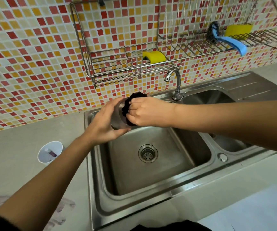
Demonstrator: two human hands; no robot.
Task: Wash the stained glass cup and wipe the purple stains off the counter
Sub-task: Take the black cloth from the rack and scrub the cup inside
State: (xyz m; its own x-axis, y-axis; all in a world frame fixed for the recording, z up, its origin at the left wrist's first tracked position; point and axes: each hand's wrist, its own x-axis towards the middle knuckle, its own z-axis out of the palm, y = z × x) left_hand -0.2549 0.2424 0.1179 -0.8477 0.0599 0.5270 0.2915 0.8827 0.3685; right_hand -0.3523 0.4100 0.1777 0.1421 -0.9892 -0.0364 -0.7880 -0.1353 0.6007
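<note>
My left hand (106, 124) is wrapped around the glass cup (117, 117), fingers curled under its base and thumb over the top, holding it tipped on its side above the back left corner of the sink (151, 185). My right hand (144, 112) is closed in a pinch on a dark scrubber (131, 104), pressing it against the cup's open mouth; I can't tell how far into the cup it reaches. Both hands meet just in front of the faucet (176, 84), whose spout points left. Below them the sink basin looks dry, with the drain strainer (148, 153) at its middle. Left of the sink, a white cup (50, 153) with something purple inside stands on the counter (26, 135). Nearer me, left of the sink's front corner, purple stains (62, 209) smear the counter.
</note>
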